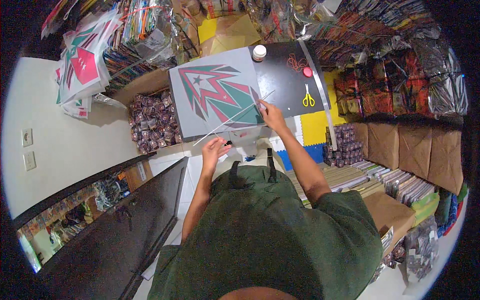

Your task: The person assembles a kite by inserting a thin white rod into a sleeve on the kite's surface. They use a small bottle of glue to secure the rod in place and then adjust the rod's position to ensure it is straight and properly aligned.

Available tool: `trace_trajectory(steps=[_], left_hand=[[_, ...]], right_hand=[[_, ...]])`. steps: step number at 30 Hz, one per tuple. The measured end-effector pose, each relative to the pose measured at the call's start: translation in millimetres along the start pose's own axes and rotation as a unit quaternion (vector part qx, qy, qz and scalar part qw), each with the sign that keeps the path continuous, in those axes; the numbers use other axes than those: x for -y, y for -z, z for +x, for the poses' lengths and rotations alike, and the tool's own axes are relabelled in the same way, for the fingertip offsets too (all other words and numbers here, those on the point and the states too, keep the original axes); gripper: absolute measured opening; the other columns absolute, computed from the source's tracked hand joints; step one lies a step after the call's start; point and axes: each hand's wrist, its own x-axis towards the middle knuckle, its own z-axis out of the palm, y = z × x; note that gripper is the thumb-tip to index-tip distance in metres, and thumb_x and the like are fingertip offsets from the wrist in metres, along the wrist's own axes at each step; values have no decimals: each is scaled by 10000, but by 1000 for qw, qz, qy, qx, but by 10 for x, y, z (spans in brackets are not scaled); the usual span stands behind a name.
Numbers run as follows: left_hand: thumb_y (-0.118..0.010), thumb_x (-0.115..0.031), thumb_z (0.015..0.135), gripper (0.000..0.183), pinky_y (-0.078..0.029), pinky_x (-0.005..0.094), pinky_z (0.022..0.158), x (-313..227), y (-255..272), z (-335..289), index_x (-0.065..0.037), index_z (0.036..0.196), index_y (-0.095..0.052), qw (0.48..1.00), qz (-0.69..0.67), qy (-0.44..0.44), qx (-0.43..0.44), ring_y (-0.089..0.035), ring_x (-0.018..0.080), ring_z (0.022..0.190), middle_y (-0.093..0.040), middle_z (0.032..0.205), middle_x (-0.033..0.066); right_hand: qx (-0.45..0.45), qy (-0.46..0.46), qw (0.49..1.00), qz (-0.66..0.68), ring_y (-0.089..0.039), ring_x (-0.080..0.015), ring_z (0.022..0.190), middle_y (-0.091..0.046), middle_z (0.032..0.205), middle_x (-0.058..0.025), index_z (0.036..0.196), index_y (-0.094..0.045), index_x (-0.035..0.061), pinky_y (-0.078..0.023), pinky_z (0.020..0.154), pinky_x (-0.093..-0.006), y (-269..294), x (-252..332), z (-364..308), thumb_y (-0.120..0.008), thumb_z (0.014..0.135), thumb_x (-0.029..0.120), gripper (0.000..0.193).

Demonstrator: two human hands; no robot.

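Head view: right hand [272,117] pinches white stick [227,122], apparently not yet fixed to printed sheet [205,92]. Left hand [215,151] apart from right, grip unclear.

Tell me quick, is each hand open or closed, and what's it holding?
Right hand: closed, holding a thin white stick.
Left hand: fingers partly curled; whether it holds anything cannot be told.

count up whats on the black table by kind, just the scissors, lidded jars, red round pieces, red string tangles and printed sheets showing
Printed sheet: 1
Yellow scissors: 1 pair
White-lidded jar: 1
Red round piece: 1
Red string tangle: 1
Total: 5
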Motion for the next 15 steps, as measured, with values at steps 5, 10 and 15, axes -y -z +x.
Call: trace_trajectory(steps=[5, 10, 15], left_hand=[[-658, -242, 999, 299, -618, 358, 816, 14, 20, 11, 3, 1165, -621, 1000, 0, 1, -4, -745, 277, 938, -692, 1061, 109], [-657, -242, 1000, 318, -618, 356, 812, 7, 37, -5, 14, 1182, -610, 1000, 4, 0, -5, -743, 286, 944, -689, 1083, 126], [-657, -246, 1000, 346, -619, 361, 814, 34, 36, -8, 29, 1201, -596, 1000, 10, 9, -10, -741, 298, 953, -681, 1105, 148]], right_hand=[[32, 55, 998, -17, -660, -401, 847, -664, 902, -214, 1360, -608, 157, -525, 817, -497, -53, 127, -113, -609, 953, 185, 408], [6, 26, 999, -25, -654, -390, 835, -652, 876, -213, 1377, -601, 161, -516, 803, -480, -8, 54, -54, -621, 949, 174, 428], [-2, -5, 1000, -25, -646, -383, 826, -652, 882, -213, 1386, -598, 165, -512, 799, -474, 32, 1, 27, -626, 949, 176, 437]])
